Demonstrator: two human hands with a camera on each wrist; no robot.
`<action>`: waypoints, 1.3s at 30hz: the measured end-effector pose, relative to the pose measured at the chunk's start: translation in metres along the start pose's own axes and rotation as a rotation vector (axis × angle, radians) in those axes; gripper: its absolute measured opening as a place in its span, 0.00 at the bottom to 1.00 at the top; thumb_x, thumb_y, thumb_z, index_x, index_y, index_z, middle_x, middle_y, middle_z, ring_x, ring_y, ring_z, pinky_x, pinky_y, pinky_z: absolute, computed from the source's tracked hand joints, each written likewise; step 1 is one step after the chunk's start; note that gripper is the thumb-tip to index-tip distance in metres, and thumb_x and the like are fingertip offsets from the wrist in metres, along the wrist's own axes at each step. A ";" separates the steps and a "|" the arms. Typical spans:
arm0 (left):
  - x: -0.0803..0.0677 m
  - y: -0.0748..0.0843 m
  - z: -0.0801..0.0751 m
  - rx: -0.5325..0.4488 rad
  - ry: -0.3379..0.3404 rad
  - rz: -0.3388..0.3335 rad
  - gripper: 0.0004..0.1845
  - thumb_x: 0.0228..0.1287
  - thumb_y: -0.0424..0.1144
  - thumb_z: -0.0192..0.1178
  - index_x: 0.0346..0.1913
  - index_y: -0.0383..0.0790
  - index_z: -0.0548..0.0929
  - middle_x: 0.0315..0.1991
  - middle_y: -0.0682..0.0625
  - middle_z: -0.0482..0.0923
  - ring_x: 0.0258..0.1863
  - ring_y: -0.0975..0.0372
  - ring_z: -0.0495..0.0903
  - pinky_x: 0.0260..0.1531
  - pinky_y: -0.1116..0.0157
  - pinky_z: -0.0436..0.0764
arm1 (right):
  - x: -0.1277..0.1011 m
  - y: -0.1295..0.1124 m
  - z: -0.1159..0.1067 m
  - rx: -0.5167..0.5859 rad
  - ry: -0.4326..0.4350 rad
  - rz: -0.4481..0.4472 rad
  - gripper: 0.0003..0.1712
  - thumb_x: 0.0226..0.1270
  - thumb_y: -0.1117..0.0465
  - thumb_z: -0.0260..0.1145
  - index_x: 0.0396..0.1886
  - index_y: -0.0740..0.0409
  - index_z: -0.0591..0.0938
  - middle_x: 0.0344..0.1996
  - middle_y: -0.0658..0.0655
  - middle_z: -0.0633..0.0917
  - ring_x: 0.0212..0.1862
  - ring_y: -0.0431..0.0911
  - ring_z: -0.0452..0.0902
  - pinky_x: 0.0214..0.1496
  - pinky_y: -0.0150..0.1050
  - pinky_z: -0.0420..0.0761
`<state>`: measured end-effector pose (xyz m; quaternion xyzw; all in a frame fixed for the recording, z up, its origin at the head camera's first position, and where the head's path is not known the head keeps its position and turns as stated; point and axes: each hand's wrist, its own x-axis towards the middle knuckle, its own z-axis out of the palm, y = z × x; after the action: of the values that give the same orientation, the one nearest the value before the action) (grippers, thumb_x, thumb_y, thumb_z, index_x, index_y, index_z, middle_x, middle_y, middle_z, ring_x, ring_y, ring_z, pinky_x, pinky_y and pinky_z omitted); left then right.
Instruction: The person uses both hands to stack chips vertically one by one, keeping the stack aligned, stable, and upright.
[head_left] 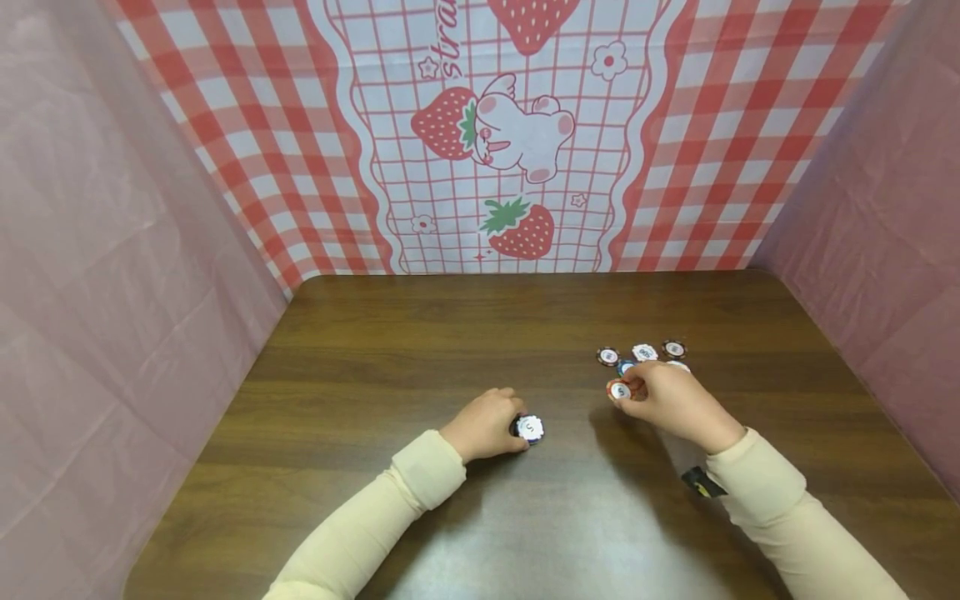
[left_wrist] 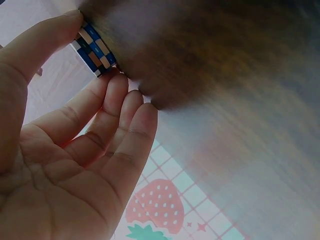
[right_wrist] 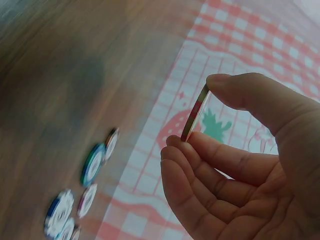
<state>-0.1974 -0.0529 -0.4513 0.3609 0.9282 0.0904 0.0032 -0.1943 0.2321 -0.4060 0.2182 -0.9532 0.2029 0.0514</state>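
Poker chips sit in two places on the brown wooden table (head_left: 420, 350), one group for each hand. On the left, the left hand (head_left: 486, 425) grips a short stack of chips (head_left: 528, 428) standing on the table; the left wrist view shows the stack's blue-and-white striped edges (left_wrist: 95, 49) pinched between thumb and fingertips, about four chips high, though the exact count is hard to read. Its top chip has a white face with a mark too small to make out.

Further right, the right hand (head_left: 667, 400) pinches a single red-edged chip (head_left: 619, 390) between thumb and forefinger, lifted off the table; the right wrist view shows it edge-on (right_wrist: 195, 114). Just beyond that hand lies a loose cluster of chips (head_left: 643, 353) flat on the table: three are plainly seen in a row in the head view, with a blue-rimmed one (head_left: 625, 366) beside them and another partly hidden by the fingers. The blurred right wrist view shows about five (right_wrist: 82, 195).

Behind the table hangs a red-checked strawberry cloth (head_left: 510, 133), with pink sheets (head_left: 97, 250) on both sides.
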 end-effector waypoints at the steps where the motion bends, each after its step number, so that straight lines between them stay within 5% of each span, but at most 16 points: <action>1: 0.000 0.000 0.000 0.000 -0.001 -0.001 0.17 0.48 0.49 0.73 0.39 0.44 0.87 0.35 0.54 0.81 0.37 0.62 0.78 0.43 0.66 0.76 | 0.001 -0.002 0.001 0.008 -0.001 -0.009 0.08 0.53 0.60 0.71 0.29 0.59 0.84 0.22 0.46 0.84 0.28 0.38 0.78 0.32 0.37 0.76; 24: 0.001 0.002 0.000 0.003 -0.014 -0.005 0.16 0.49 0.49 0.73 0.38 0.45 0.87 0.33 0.55 0.80 0.37 0.62 0.77 0.42 0.67 0.75 | 0.022 -0.050 0.043 0.077 -0.079 -0.155 0.12 0.53 0.57 0.75 0.34 0.57 0.85 0.26 0.48 0.83 0.30 0.38 0.77 0.32 0.32 0.76; 39: 0.001 0.001 -0.001 0.006 -0.002 -0.016 0.15 0.48 0.50 0.73 0.34 0.45 0.84 0.31 0.55 0.80 0.34 0.62 0.76 0.40 0.66 0.75 | 0.027 -0.066 0.060 0.031 -0.112 -0.227 0.12 0.52 0.56 0.75 0.34 0.56 0.85 0.25 0.47 0.80 0.27 0.35 0.68 0.30 0.29 0.70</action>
<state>-0.1975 -0.0519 -0.4504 0.3536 0.9313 0.0871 0.0034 -0.1903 0.1428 -0.4313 0.3367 -0.9204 0.1979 0.0174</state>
